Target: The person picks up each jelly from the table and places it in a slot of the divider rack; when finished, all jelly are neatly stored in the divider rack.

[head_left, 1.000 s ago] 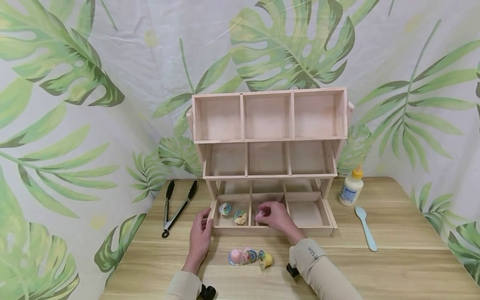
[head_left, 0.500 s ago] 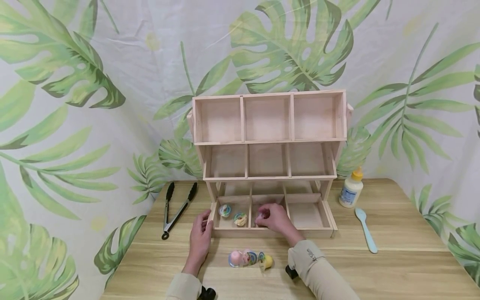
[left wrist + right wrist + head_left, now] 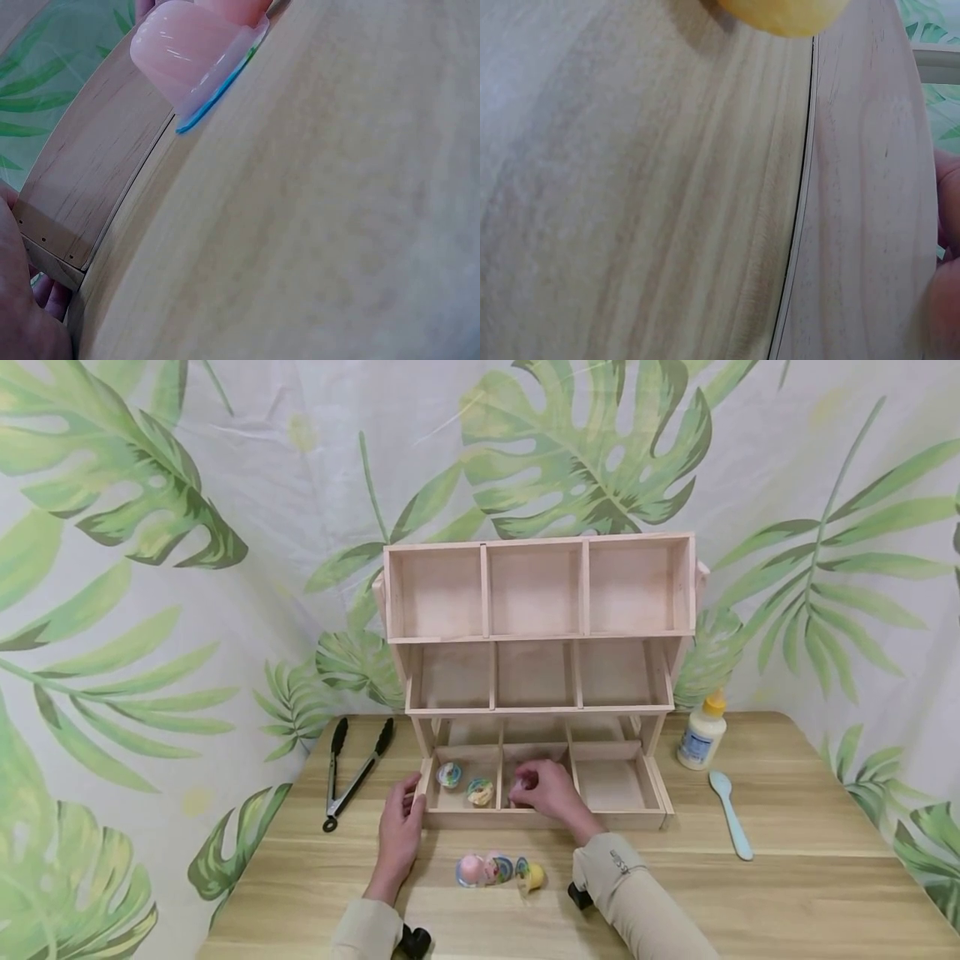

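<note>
A wooden rack (image 3: 540, 819) has three tiers of three compartments. The right hand (image 3: 553, 793) reaches into the bottom middle compartment and pinches a small pink cup, mostly covered by the fingers. Around the bottom tier's left end, the left hand (image 3: 400, 828) grips the side; in the left wrist view this hand (image 3: 30, 300) is at the rack's corner. Two jelly cups, one bluish (image 3: 449, 775) and one yellowish (image 3: 480, 792), lie in the bottom left compartment. In front of the rack are pink cups (image 3: 471, 869) and a yellow cup (image 3: 533, 876), the latter (image 3: 784, 15) also in the right wrist view.
Black-tipped tongs (image 3: 351, 793) lie spread on the table left of the rack. To the right stand a glue-like bottle with a yellow cap (image 3: 701, 737) and, nearer, a pale blue spoon (image 3: 732, 817). A leaf-patterned cloth (image 3: 247, 460) hangs behind.
</note>
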Motion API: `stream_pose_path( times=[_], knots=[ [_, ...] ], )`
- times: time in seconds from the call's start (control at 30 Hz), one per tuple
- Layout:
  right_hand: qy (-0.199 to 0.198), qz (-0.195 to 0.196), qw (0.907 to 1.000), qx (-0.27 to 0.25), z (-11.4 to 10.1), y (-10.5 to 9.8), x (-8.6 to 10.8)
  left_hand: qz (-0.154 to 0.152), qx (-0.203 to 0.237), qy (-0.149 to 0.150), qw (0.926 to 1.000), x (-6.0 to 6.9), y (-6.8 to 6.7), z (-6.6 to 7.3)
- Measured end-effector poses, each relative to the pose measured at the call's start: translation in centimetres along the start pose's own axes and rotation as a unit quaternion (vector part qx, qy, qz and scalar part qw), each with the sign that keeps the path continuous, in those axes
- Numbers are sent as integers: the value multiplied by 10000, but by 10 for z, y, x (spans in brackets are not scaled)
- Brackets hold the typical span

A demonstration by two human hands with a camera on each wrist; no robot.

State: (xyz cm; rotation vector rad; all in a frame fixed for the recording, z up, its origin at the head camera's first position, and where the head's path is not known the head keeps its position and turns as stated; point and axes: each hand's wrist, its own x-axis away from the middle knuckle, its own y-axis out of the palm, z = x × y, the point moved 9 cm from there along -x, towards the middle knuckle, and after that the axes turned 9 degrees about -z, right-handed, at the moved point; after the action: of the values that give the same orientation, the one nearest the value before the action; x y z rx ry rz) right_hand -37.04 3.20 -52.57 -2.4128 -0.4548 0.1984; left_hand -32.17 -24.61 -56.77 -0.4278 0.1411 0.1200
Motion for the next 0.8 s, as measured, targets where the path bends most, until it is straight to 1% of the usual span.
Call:
stream_pose_path(
  times=[0.37,0.5,0.8],
  knots=[
    [-42,163,9996,211,-1,-1,2,-40,-10,-5,10000,1,1,1],
    [-56,285,9989,369,-2,-2,4,-78,50,17,10000,1,2,1],
    [-54,557,9974,453,-1,-4,4,-70,33,47,10000,-1,2,-1]
  ],
)
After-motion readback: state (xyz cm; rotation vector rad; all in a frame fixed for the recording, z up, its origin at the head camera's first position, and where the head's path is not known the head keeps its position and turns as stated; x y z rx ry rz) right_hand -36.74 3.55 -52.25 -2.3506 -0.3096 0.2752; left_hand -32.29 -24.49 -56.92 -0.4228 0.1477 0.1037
